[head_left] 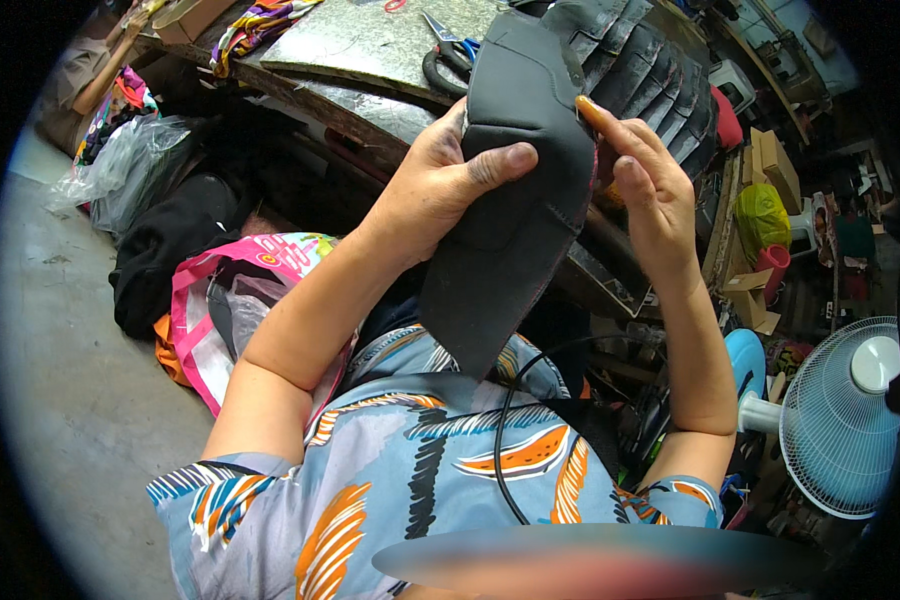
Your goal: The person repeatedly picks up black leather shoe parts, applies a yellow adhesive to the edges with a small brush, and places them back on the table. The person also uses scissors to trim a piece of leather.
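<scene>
My left hand grips a black stitched panel, its thumb lying across the front and its fingers hidden behind. The panel looks like leather or coated fabric, with raised seams and a tapered lower end that hangs toward my shirt. At the panel's upper right edge is my right hand, the index finger stretched out and its orange-yellow tip against the edge. Its thumb stands apart from the panel; the other fingers are partly hidden. Just behind lies an overlapping stack of similar black pieces.
Scissors with black handles and a blue-handled pair lie on the worktable. A pink-trimmed bag stands at my left. To the right are a white fan and cardboard boxes. A black cable crosses my shirt.
</scene>
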`<state>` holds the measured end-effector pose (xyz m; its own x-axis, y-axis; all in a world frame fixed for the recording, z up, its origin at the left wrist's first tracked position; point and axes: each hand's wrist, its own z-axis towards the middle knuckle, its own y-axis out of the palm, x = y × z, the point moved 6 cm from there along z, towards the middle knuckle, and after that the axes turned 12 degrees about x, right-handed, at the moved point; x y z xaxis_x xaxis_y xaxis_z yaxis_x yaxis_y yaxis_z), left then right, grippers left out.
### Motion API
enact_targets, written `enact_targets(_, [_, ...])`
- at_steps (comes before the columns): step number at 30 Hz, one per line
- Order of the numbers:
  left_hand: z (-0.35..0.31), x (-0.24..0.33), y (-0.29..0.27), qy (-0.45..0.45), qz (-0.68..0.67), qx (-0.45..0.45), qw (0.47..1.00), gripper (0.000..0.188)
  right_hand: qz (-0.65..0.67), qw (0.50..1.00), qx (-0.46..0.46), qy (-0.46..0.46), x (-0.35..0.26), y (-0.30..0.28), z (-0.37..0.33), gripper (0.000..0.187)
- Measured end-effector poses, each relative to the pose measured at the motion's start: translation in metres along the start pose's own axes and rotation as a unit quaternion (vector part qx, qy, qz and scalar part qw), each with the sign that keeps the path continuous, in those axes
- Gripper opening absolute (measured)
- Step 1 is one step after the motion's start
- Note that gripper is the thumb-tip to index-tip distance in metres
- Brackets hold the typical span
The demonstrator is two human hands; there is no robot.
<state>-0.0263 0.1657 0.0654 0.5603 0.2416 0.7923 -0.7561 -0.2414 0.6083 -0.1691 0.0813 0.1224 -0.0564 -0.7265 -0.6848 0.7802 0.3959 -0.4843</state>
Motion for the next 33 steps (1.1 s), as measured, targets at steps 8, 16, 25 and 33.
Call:
enact_targets(8, [0.006,0.002,-0.010,-0.024,-0.049,0.012,0.998,0.041,-0.051,0.980,-0.021,-0.189,-0.022,-0.002,-0.010,0.056])
enact_targets(16, [0.003,0.006,-0.003,0.011,-0.014,0.021,1.000,0.035,-0.176,0.954,0.031,-0.242,-0.024,-0.005,-0.004,0.062])
enact_targets(25, [0.004,0.005,-0.005,0.016,-0.011,0.044,0.999,0.033,-0.354,0.864,0.025,-0.357,-0.042,-0.005,-0.011,0.054])
enact_targets(33, [0.004,0.004,-0.007,0.015,-0.013,0.063,0.998,0.034,-0.174,0.924,-0.014,-0.341,-0.041,-0.006,-0.021,0.055])
